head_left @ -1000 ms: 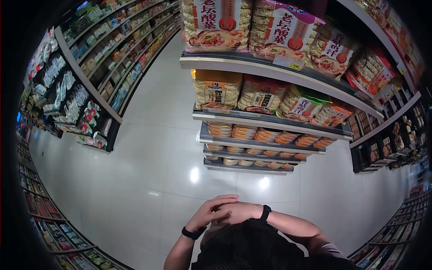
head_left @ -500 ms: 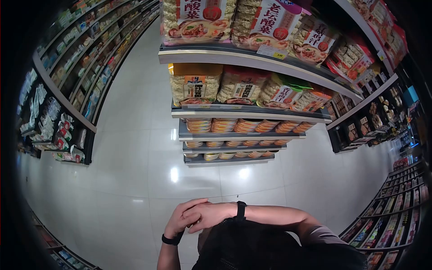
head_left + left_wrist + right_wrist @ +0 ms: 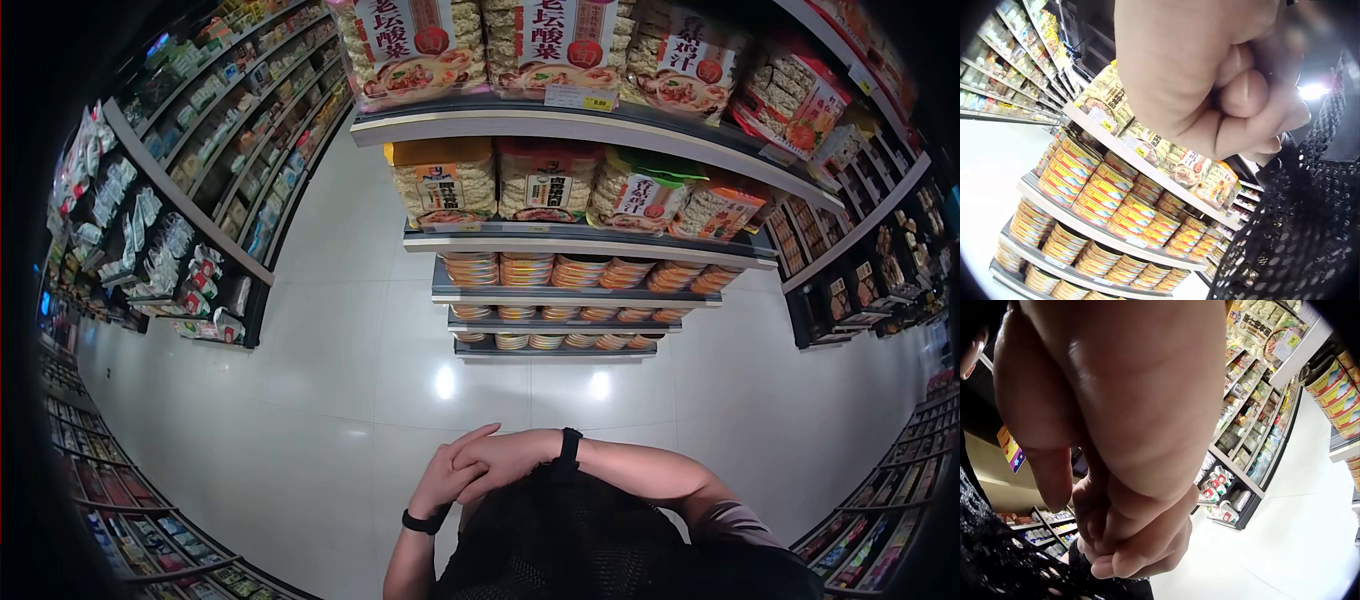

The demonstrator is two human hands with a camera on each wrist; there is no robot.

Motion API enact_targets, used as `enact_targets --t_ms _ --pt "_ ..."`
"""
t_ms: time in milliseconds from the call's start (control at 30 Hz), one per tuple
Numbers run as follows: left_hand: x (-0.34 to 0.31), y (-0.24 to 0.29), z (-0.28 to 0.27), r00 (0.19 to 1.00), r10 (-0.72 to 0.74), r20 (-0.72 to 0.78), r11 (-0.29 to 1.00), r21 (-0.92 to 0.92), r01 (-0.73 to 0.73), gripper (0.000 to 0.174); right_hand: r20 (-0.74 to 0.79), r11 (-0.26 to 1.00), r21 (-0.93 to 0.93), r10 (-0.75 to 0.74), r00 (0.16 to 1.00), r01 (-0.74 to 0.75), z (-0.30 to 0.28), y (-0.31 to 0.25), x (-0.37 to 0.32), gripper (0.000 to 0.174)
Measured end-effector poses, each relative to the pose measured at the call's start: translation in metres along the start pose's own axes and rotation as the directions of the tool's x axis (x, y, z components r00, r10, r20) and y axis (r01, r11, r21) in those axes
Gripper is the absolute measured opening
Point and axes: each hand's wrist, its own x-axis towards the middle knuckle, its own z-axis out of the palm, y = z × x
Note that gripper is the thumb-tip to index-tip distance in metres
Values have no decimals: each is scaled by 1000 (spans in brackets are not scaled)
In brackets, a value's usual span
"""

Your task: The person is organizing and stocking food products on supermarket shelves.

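Observation:
In front of the dark mesh clothing at the body, my left hand (image 3: 437,482) and right hand (image 3: 515,455) are clasped together. The right hand's fingers curl round the left hand, while one left finger sticks out past the clasp. Curled, interlaced fingers (image 3: 1244,94) show close up in the left wrist view. The right wrist view has the back of the right hand (image 3: 1141,394) large, its fingers bent over those of the other hand. Neither hand holds any goods. Bagged noodle cakes (image 3: 440,185) on a shelf unit face the hands from across the floor.
Ahead stands a tiered shelf unit (image 3: 590,243) with large noodle bags (image 3: 555,50) above and stacked round tins (image 3: 525,270) lower down. Another rack (image 3: 255,300) with hanging packets is at the left, and a dark rack (image 3: 800,320) at the right. Pale tiled floor (image 3: 320,400) lies between.
The head view swings one way and back, so the shelves shift left, then right. The hands stay clasped throughout, with slightly shifted fingers.

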Motion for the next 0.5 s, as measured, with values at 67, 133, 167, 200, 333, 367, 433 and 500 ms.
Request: enact_targets --t_ms 67,133,167,200,333,367,433,500 --pt "8 3 9 1000 5 18 998 63 -7 58 -43 997 35 -72 996 74 2 18 -8 39" --pt "15 -1 20 999 -12 35 996 92 9 57 -69 995 48 -79 994 82 5 24 -22 41" --pt "16 -1 27 999 -16 35 995 102 12 55 -71 998 40 -52 996 55 6 26 -30 42" --pt "16 -1 36 999 -20 35 994 110 16 54 -73 999 34 -24 997 27 7 28 -38 43" --pt "14 1 72 993 -114 25 984 137 110 46 -94 991 103 -77 993 86 23 54 -67 43" --pt "13 -4 82 997 -74 5 988 133 73 45 -93 987 124 -91 991 103 28 63 -74 40" --pt "15 -13 104 1000 6 -23 992 123 -3 43 -103 977 168 -115 988 131 35 74 -91 35" --pt "14 -12 121 998 -61 -7 973 222 61 42 -79 984 115 -124 989 133 37 87 -107 33"
